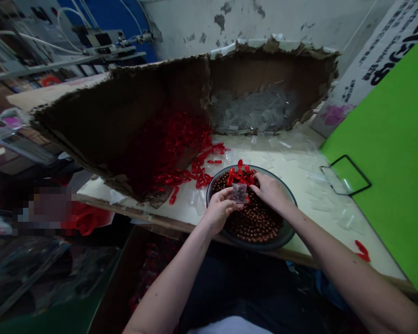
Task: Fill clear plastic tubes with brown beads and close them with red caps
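Observation:
Between the thumb and fingers of my left hand is a small clear plastic box, held up over a round grey basin. Many shiny brown beads fill the basin below it. My right hand reaches over the basin's right side, its fingers curled at a small heap of red plastic pieces lying on the beads. What sits in those fingertips is partly hidden. A bit of red shows beside the box, near my left fingertips.
Behind the basin, a torn cardboard box lies open with red pieces spilling out and clear plastic parts on its right. More clear parts lie on the white tabletop. A green panel borders the right, near a black wire frame.

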Available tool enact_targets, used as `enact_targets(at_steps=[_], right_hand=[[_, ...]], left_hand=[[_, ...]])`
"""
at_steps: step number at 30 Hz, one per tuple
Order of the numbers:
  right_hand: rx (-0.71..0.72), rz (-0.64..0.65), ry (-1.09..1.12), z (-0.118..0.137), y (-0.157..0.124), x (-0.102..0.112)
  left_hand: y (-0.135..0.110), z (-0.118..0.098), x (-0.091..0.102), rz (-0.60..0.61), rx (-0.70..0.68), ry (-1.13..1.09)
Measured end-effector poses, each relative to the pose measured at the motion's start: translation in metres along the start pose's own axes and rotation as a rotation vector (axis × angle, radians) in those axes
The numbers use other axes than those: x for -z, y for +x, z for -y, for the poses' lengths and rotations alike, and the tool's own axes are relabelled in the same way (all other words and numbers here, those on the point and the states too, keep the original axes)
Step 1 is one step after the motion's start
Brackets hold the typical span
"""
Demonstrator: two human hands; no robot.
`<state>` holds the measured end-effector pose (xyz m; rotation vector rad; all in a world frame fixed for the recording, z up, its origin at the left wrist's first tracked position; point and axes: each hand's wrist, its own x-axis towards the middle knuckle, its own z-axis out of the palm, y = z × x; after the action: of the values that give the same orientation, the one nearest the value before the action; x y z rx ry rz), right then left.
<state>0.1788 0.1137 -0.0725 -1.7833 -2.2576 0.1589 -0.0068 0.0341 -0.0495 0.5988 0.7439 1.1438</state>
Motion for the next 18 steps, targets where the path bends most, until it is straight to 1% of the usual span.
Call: enact_targets(at_steps=[3, 6, 11, 13, 17, 18], right_hand=[[0.006, 0.024, 0.012, -0.004, -0.002, -0.001], [0.018, 0.042, 0.055, -0.01, -0.006, 0.003], [-0.003, 0.06, 0.163, -0.018, -0.016, 0.011], [-0.044, 0.079, 0.333, -0.019, -0.023, 0.017], [-0.158, 0.164, 0.964, -0.015, -0.04, 0.035], [-0.168, 0.183, 1.073, -0.013, -0.044, 0.04]], left_hand=[[0.001, -0.001, 0.001, 0.011, 0.026, -0.035], [0.001, -0.001, 0.002, 0.023, 0.03, -0.038], [0.001, 0.002, 0.0, -0.033, -0.024, 0.065], [0.001, 0.004, -0.001, -0.052, -0.046, 0.117], [0.002, 0.008, -0.005, -0.052, -0.079, 0.158], [0.003, 0.009, -0.007, -0.046, -0.087, 0.164]])
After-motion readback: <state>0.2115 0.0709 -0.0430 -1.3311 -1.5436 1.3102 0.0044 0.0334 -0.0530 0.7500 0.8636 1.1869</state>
